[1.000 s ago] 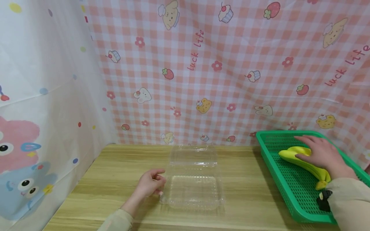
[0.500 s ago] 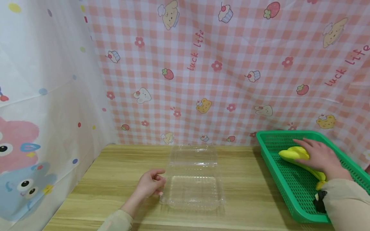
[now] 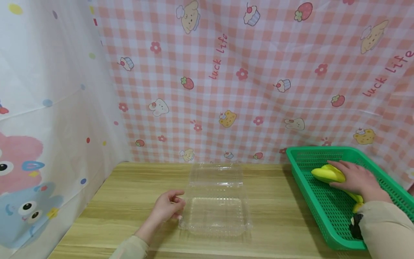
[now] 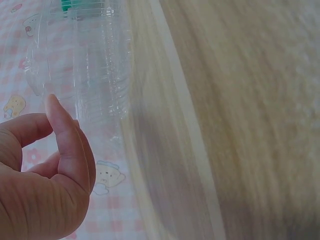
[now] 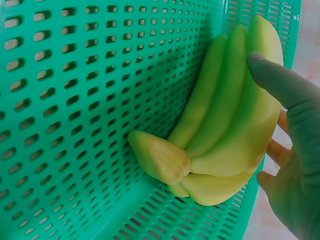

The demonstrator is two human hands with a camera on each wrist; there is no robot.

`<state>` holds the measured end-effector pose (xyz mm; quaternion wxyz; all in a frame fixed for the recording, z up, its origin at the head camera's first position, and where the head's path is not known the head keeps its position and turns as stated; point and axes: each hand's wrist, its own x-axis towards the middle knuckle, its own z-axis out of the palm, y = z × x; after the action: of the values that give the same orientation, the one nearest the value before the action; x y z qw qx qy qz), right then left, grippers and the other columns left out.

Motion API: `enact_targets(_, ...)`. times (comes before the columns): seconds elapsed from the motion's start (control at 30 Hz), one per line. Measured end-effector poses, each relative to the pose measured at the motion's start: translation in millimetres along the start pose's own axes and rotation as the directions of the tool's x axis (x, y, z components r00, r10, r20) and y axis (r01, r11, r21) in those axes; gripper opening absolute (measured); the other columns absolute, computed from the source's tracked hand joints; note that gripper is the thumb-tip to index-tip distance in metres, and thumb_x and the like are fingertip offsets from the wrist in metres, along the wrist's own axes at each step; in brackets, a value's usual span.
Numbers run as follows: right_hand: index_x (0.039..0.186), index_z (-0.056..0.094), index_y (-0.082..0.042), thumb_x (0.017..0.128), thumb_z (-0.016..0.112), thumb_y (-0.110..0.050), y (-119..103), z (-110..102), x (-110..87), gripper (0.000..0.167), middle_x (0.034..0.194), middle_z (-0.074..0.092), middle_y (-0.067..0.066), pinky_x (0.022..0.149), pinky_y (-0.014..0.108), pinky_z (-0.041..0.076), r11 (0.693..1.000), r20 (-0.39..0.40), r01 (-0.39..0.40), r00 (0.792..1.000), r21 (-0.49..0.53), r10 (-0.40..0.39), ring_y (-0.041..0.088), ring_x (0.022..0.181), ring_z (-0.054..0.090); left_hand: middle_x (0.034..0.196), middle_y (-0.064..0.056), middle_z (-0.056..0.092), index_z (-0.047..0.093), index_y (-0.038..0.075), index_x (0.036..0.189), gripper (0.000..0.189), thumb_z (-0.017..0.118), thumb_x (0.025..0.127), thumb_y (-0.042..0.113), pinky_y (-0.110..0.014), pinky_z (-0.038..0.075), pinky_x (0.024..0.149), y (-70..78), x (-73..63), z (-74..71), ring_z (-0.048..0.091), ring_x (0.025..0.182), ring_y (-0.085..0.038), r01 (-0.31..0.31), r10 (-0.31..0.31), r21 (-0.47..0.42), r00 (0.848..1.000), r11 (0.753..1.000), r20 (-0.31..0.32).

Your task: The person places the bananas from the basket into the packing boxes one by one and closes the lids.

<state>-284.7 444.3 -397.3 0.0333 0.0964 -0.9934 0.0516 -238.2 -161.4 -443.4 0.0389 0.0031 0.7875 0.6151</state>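
My right hand point(image 3: 359, 180) lies over a bunch of yellow-green bananas point(image 3: 328, 173) in a green mesh basket point(image 3: 307, 196). In the right wrist view the thumb lies along one banana point(image 5: 225, 100), while the other fingers reach round the bunch's outer side. The bananas still rest against the basket. My left hand point(image 3: 166, 205) hovers by the left edge of a clear plastic clamshell box point(image 3: 216, 216), its fingers loosely bent with nothing between them. Whether a fingertip touches the box, I cannot tell. The box's lid point(image 3: 216, 175) is folded back.
The box stands on a wood-grain table point(image 3: 275, 223). A small black object point(image 3: 356, 226) shows beside the right sleeve at the basket's near end. A pink checked cloth point(image 3: 207, 90) hangs behind the table, and a white printed cloth point(image 3: 64, 126) hangs on the left.
My right hand has come down and slightly left onto the bananas, its fingers closing round the bunch. The left hand and the box have stayed in place.
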Motion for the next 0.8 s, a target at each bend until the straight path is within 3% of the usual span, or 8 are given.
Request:
enact_targets(0.43, 0.142, 0.043, -0.006, 0.084, 0.076, -0.036, -3.1, 1.0, -3.3, 0.073, 0.132, 0.038, 0.037, 0.076, 0.078, 0.041, 0.999, 0.018, -0.020, 1.000, 0.051, 0.019, 0.062, 0.109, 0.040, 0.088, -0.011, 0.057, 0.052, -0.013, 0.131, 0.044, 0.065, 0.089, -0.007, -0.026, 0.057, 0.051, 3.1, -2.0, -1.9, 0.056, 0.067, -0.016, -0.007, 0.007, -0.003, 1.000, 1.000, 0.029)
enact_targets(0.8, 0.137, 0.047, -0.008, 0.081, 0.079, -0.030, -4.8, -0.1, -3.6, 0.068, 0.121, 0.046, 0.036, 0.068, 0.063, 0.047, 0.997, 0.014, -0.001, 1.000, 0.082, 0.000, 0.057, 0.099, 0.047, 0.088, -0.011, 0.057, 0.052, -0.013, 0.131, 0.044, 0.065, 0.090, -0.006, -0.027, 0.057, 0.051, 4.4, -3.5, -2.0, 0.057, 0.067, -0.016, -0.009, 0.009, 0.002, 0.999, 1.000, 0.031)
